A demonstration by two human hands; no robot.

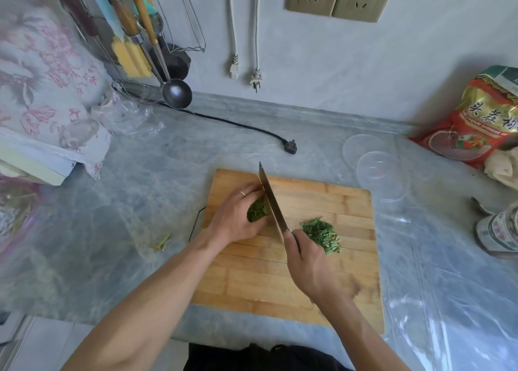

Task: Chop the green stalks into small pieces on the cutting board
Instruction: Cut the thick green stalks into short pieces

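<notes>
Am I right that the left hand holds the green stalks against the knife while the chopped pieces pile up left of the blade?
Not quite: the head view shows the chopped pieces right of the knife. The left hand does hold the green stalks against it.

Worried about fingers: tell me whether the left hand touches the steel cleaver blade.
Touching. In the head view, the left hand, gripping the green stalks, has its fingertips against the flat of the steel cleaver blade, no gap showing.

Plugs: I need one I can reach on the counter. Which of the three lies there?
The black plug, lying on the counter behind the cutting board at the end of its black cord. The two white plugs hang against the wall.
</notes>
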